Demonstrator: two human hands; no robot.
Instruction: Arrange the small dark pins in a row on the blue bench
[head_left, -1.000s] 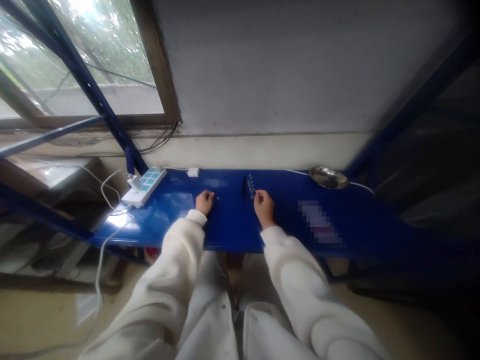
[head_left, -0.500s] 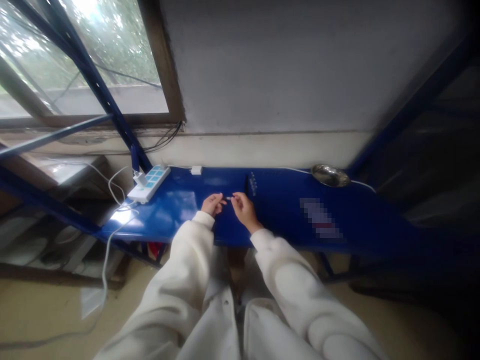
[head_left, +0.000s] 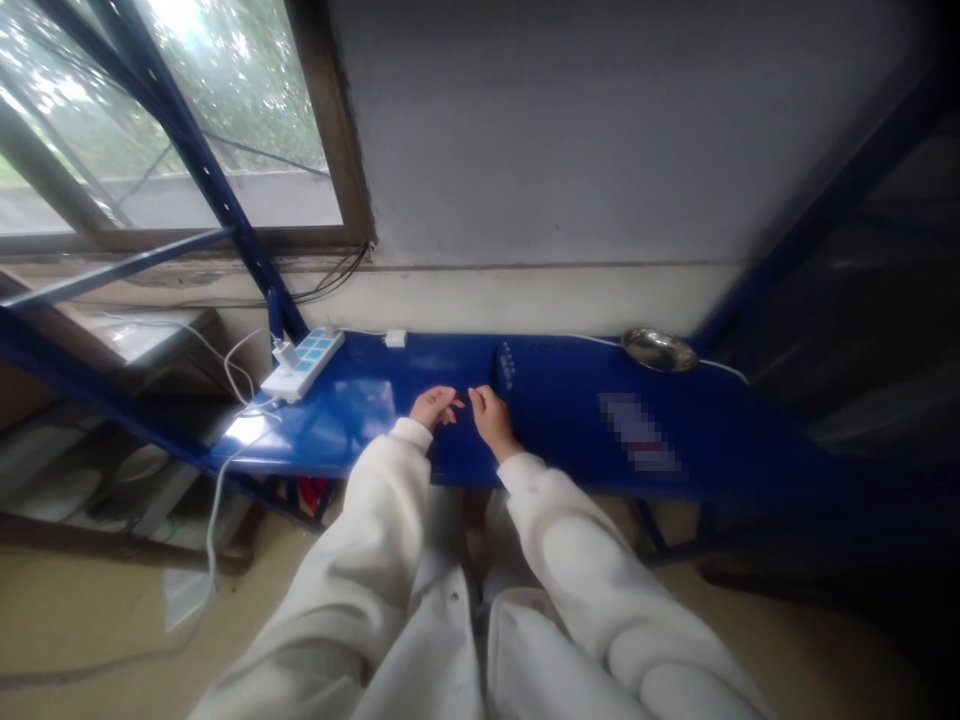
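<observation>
Above the blue tabletop (head_left: pixel 367 405), my left hand (head_left: pixel 433 406) is closed in a pinch, with some fingers curled out beneath. My right hand (head_left: pixel 491 418) faces it at a small gap, thumb and forefinger pressed together. Whatever the fingertips hold is too small to make out. Just beyond the right hand lie several tiny light-coloured pieces (head_left: pixel 507 365) in short rows, beside a thin dark strip (head_left: pixel 493 366).
A white power strip (head_left: pixel 304 365) with a plug and cables lies at the table's left end. Behind is a small white adapter (head_left: pixel 396 339). A shiny metal dish (head_left: pixel 660 350) stands back right, with a blurred-out flat item (head_left: pixel 641 433) nearer.
A small pale piece that showed between the fingertips is no longer visible there. Both hands have shifted slightly right in the view; my left hand's lower fingers look more spread.
</observation>
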